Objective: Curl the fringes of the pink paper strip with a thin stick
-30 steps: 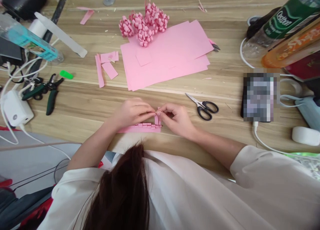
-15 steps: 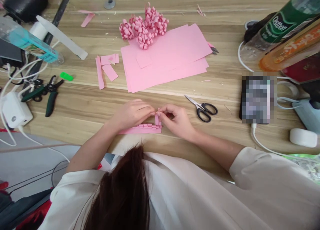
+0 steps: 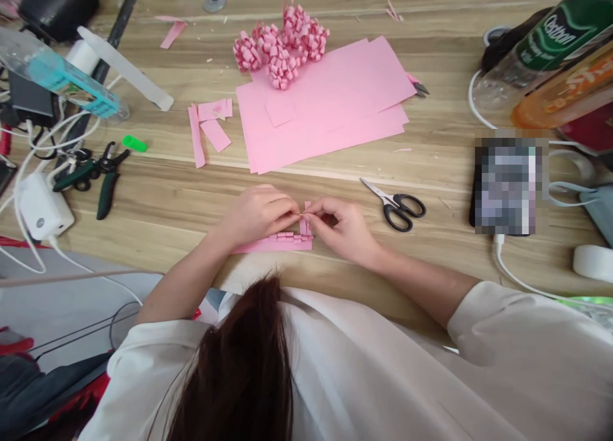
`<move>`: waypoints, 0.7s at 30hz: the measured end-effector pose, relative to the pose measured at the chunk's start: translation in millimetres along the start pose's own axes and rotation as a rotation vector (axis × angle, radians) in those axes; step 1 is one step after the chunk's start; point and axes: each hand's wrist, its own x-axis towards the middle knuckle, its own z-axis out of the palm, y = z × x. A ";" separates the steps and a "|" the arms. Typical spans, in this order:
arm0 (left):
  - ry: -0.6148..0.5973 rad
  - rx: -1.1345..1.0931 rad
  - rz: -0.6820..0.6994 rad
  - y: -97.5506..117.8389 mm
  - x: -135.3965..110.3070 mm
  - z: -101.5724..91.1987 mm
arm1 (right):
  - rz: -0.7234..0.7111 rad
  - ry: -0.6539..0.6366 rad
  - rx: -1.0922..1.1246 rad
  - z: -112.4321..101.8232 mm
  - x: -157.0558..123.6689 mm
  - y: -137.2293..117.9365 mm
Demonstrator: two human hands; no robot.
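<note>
The fringed strip of pink paper (image 3: 272,243) lies flat on the wooden table (image 3: 158,217), directly beneath my hands, with a row of small folded loops along its upper edge. A narrow pink tab (image 3: 305,216) stands upright at the strip's right end.

My left hand (image 3: 258,216) is closed, with its fingertips pinching the top of the tab from the left. My right hand (image 3: 340,231) is also closed and pinches the tab from the right. The two hands nearly touch at this point.

Ahead of my hands lies a loose stack of pink paper sheets (image 3: 325,103). A cluster of curled pink paper bows (image 3: 280,48) sits against its far edge. Ahead of my left hand are several cut pink paper strips (image 3: 205,128). Farther left are dark green-handled pliers (image 3: 93,176) and a white power adapter (image 3: 43,206). Just right of my right hand are black-handled steel scissors (image 3: 395,208), and beyond them is a phone (image 3: 507,182) with a blurred screen.
</note>
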 end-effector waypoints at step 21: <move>-0.067 -0.532 -0.364 11.1 3.3 -7.3 | -0.064 0.073 -0.036 -1.9 0.5 -0.1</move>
